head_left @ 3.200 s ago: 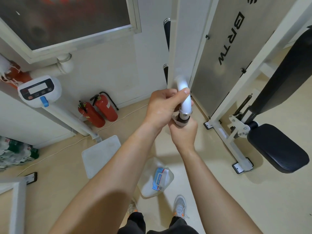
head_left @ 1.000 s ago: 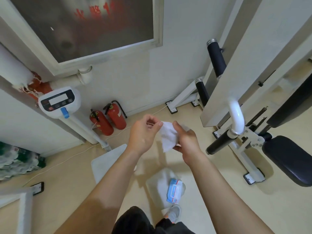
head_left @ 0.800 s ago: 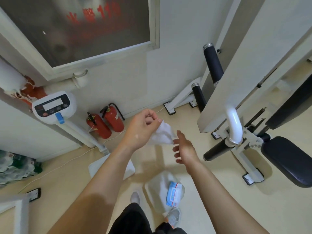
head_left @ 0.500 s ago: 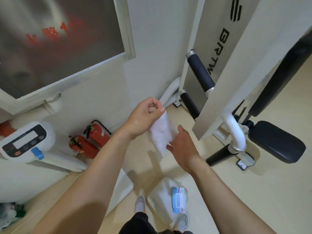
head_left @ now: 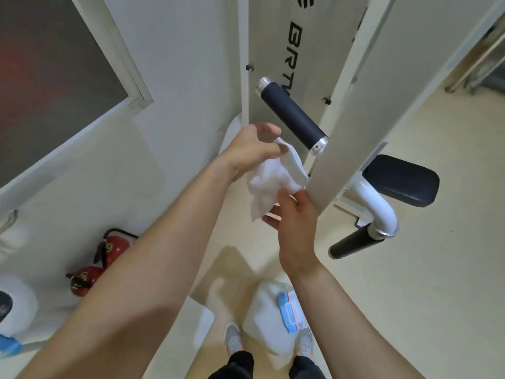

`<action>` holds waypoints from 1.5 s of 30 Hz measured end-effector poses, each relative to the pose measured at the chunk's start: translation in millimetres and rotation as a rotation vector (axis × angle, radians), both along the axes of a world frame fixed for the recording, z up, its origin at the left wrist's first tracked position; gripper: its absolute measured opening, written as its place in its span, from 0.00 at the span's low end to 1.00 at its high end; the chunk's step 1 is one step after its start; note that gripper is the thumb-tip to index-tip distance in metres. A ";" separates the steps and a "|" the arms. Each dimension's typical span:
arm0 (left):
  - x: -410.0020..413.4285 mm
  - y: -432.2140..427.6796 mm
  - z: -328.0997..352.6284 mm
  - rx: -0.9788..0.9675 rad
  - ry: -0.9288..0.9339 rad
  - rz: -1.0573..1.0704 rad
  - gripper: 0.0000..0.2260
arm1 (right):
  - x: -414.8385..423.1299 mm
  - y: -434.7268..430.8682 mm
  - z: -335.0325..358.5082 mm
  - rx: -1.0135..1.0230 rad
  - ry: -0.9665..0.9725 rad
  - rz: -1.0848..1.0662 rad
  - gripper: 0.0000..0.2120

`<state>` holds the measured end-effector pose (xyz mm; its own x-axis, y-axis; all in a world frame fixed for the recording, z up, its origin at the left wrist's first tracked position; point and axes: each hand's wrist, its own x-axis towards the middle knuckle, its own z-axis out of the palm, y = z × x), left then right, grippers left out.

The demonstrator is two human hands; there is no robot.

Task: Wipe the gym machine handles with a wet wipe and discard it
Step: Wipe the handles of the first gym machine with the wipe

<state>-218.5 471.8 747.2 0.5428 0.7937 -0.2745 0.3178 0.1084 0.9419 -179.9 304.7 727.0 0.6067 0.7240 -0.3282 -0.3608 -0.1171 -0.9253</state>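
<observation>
A crumpled white wet wipe (head_left: 269, 181) hangs from my left hand (head_left: 252, 150), which pinches its top edge. My right hand (head_left: 293, 225) sits just below with fingers spread, its fingertips touching the wipe's lower part. A black padded handle (head_left: 292, 116) with silver end caps juts from the white machine frame right above the wipe, about a hand's width away. A second black handle (head_left: 355, 242) on a curved white tube (head_left: 377, 206) points down to the right of my right hand.
On the floor between my feet lies a white bag (head_left: 269, 315) with a blue wipe packet (head_left: 291, 313). Two red fire extinguishers (head_left: 101, 258) stand by the left wall. A black seat pad (head_left: 401, 179) is at right. A white scale platform (head_left: 199, 321) lies nearby.
My left hand took the wipe from both hands and lifted it toward the upper black handle. My right hand let go and opened below it. The view swung up and right.
</observation>
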 end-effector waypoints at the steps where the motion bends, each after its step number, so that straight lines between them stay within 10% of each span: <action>1: 2.4 2.8 -0.1 0.009 -0.012 -0.014 0.14 | -1.5 -1.8 0.5 0.004 0.020 -0.008 0.09; 7: 30.1 -2.1 -2.8 0.102 -0.010 0.040 0.21 | -4.5 -23.0 -1.8 -0.097 0.048 -0.073 0.14; 16: 49.8 -13.8 -12.7 0.829 0.910 -0.076 0.13 | 0.1 -61.4 19.8 0.002 -0.245 0.009 0.11; 24: 40.7 -39.4 -32.6 0.423 0.542 0.373 0.35 | 24.2 -78.9 56.9 0.186 -0.656 -0.136 0.09; 28: 53.6 -52.6 -37.7 -0.377 0.214 0.642 0.44 | 43.9 -72.7 65.8 0.079 -1.155 -0.319 0.18; 31: 55.8 -59.9 -46.0 -0.814 -0.205 0.540 0.27 | 61.4 -58.3 77.0 -0.234 -1.267 -0.120 0.26; 33: 56.3 -63.5 -48.3 -0.881 -0.351 0.472 0.19 | 72.6 -49.8 82.6 -0.423 -1.235 0.082 0.27; 41: 55.5 -60.6 -87.4 -0.903 -0.753 0.330 0.40 | 93.3 -43.4 82.1 -0.509 -1.191 0.209 0.25; 45: 56.6 -59.4 -84.0 -0.893 -0.822 0.389 0.09 | 93.1 -44.9 80.0 -0.487 -1.175 0.212 0.25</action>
